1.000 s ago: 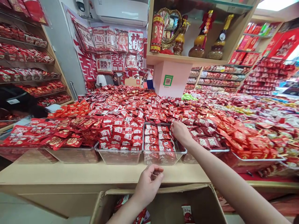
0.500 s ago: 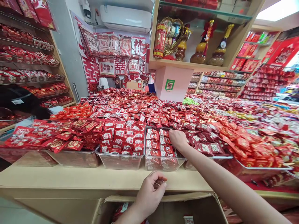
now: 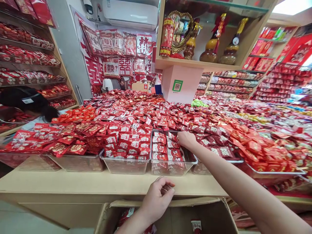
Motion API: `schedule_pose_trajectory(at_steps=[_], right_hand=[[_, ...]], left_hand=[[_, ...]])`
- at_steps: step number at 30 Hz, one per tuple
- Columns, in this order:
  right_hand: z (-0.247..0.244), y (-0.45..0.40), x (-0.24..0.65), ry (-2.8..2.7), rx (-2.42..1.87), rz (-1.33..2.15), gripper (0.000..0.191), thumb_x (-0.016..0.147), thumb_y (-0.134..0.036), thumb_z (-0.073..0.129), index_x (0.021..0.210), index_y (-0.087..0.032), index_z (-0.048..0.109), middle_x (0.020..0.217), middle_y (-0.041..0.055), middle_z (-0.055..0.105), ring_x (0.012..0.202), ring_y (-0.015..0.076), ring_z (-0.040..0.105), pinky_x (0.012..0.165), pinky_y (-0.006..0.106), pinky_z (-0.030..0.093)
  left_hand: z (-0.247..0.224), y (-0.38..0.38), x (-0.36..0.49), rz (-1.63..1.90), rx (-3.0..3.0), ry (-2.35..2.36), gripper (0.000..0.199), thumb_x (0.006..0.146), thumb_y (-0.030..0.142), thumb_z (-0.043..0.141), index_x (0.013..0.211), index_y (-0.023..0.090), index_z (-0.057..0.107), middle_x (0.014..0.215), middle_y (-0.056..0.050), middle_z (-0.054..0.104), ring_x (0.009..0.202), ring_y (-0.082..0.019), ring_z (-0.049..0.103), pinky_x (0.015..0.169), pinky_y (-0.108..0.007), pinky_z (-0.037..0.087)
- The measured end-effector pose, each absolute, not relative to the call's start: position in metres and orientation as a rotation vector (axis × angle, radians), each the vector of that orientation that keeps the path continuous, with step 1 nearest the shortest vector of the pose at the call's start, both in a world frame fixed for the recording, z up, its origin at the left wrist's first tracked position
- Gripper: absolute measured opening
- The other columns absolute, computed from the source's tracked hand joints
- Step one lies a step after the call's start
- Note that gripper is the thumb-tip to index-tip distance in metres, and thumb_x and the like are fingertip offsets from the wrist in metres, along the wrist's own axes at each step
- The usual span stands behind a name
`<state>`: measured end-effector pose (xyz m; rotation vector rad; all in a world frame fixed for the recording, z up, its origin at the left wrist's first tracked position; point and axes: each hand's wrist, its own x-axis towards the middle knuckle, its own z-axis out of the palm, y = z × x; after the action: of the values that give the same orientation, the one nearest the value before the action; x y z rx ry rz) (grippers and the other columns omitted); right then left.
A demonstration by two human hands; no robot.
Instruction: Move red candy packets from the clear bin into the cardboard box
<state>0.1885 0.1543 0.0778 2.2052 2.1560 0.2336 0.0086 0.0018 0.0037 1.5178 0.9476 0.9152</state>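
Observation:
My right hand (image 3: 187, 140) reaches over the right side of a clear plastic tray (image 3: 170, 169). Its fingers are curled down, and their tips and whatever they hold are hidden. Small red-and-white sealed packets (image 3: 159, 148) lie in rows in this tray, with a gap along its right side. My left hand (image 3: 158, 196) hovers above the near rim of a cardboard box (image 3: 187, 204), palm turned inward. Its fingers are loosely bent, with a small space between thumb and forefinger and nothing visible in it. Inside the box, a single red-and-white packet (image 3: 196, 226) lies at the right and several more at the left.
Packet-filled trays flank mine, including the left tray (image 3: 124, 164) and one of orange-red packets (image 3: 265, 152). A wooden counter edge (image 3: 73, 185) runs in front. Above hangs a display cabinet (image 3: 204, 66) on a white pillar (image 3: 181, 85). Another person (image 3: 29, 104) is at the left.
The view has shifted slightly. My right hand stays at the tray's right side, its wrist a little raised, and a gap in the packets shows beside it. My left hand looks unchanged.

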Motion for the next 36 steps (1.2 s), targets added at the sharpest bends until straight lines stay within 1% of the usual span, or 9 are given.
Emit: schedule_pose_trajectory(at_steps=[6, 9, 12, 15, 18, 20, 25, 30, 36], right_hand=[[0.078, 0.157, 0.194, 2.176, 2.18, 0.241, 0.023, 0.075, -0.016, 0.045, 0.091, -0.013, 0.061, 0.094, 0.0147, 0.063, 0.09, 0.0245, 0.058, 0.07, 0.032, 0.043], [0.074, 0.155, 0.194, 2.198, 2.175, 0.26, 0.026, 0.077, -0.012, 0.04, 0.092, -0.013, 0.06, 0.093, 0.0145, 0.063, 0.088, 0.0239, 0.058, 0.069, 0.031, 0.044], [0.073, 0.155, 0.193, 2.213, 2.172, 0.257, 0.029, 0.077, -0.01, 0.035, 0.091, -0.013, 0.061, 0.091, 0.0148, 0.063, 0.086, 0.0232, 0.06, 0.067, 0.03, 0.044], [0.075, 0.156, 0.194, 2.228, 2.168, 0.242, 0.03, 0.078, -0.01, 0.035, 0.088, -0.013, 0.063, 0.09, 0.0149, 0.064, 0.086, 0.0231, 0.06, 0.067, 0.029, 0.044], [0.079, 0.157, 0.194, 2.237, 2.177, 0.24, 0.029, 0.078, -0.012, 0.036, 0.09, -0.012, 0.063, 0.09, 0.0164, 0.064, 0.087, 0.0238, 0.06, 0.069, 0.03, 0.044], [0.081, 0.157, 0.194, 2.244, 2.186, 0.245, 0.03, 0.079, -0.013, 0.036, 0.092, -0.011, 0.063, 0.091, 0.0174, 0.064, 0.087, 0.0237, 0.059, 0.07, 0.03, 0.044], [0.081, 0.159, 0.196, 2.279, 2.191, 0.245, 0.03, 0.078, -0.013, 0.037, 0.092, -0.012, 0.063, 0.091, 0.0171, 0.064, 0.086, 0.0229, 0.06, 0.071, 0.03, 0.044], [0.08, 0.164, 0.2, 2.296, 2.198, 0.204, 0.029, 0.077, -0.015, 0.038, 0.092, -0.013, 0.063, 0.09, 0.0167, 0.064, 0.087, 0.0243, 0.059, 0.07, 0.032, 0.045], [0.084, 0.164, 0.199, 2.284, 2.231, 0.148, 0.028, 0.077, -0.016, 0.04, 0.094, -0.011, 0.061, 0.093, 0.018, 0.063, 0.088, 0.0251, 0.059, 0.069, 0.032, 0.045]], left_hand=[[-0.005, 0.003, 0.009, 0.912, 1.57, 0.941, 0.011, 0.075, 0.02, 0.048, 0.084, 0.017, 0.056, 0.07, 0.0, 0.054, 0.065, -0.013, 0.05, 0.061, -0.023, 0.042], [0.0, 0.0, 0.007, 0.959, 1.675, 0.948, 0.013, 0.077, 0.019, 0.045, 0.084, 0.018, 0.057, 0.075, -0.002, 0.057, 0.068, -0.013, 0.054, 0.062, -0.024, 0.045], [0.021, 0.006, 0.007, 1.052, 2.004, 0.949, 0.021, 0.079, 0.017, 0.042, 0.092, 0.02, 0.058, 0.096, -0.006, 0.06, 0.09, -0.017, 0.054, 0.081, -0.029, 0.043], [0.05, 0.037, 0.019, 0.939, 2.473, 1.028, 0.034, 0.081, 0.016, 0.035, 0.112, 0.021, 0.049, 0.123, -0.006, 0.048, 0.116, -0.02, 0.038, 0.098, -0.038, 0.028], [0.064, 0.09, 0.044, 0.454, 2.753, 1.358, 0.046, 0.082, 0.021, 0.032, 0.128, 0.016, 0.03, 0.14, -0.007, 0.022, 0.127, -0.024, 0.017, 0.102, -0.044, 0.02], [0.063, 0.125, 0.061, 0.311, 2.764, 1.409, 0.05, 0.08, 0.021, 0.037, 0.129, 0.013, 0.028, 0.14, -0.01, 0.023, 0.126, -0.027, 0.018, 0.101, -0.048, 0.017], [0.047, 0.168, 0.084, 0.09, 2.776, 1.489, 0.048, 0.08, 0.028, 0.041, 0.126, 0.015, 0.033, 0.137, -0.011, 0.03, 0.123, -0.03, 0.024, 0.098, -0.057, 0.011], [0.044, 0.169, 0.084, -0.021, 2.769, 1.552, 0.05, 0.081, 0.025, 0.042, 0.128, 0.018, 0.028, 0.138, -0.009, 0.026, 0.123, -0.029, 0.025, 0.097, -0.057, 0.008], [0.048, 0.169, 0.084, -0.083, 2.762, 1.558, 0.06, 0.073, 0.018, 0.045, 0.129, 0.026, 0.025, 0.14, -0.006, 0.024, 0.122, -0.031, 0.026, 0.095, -0.058, 0.012]])
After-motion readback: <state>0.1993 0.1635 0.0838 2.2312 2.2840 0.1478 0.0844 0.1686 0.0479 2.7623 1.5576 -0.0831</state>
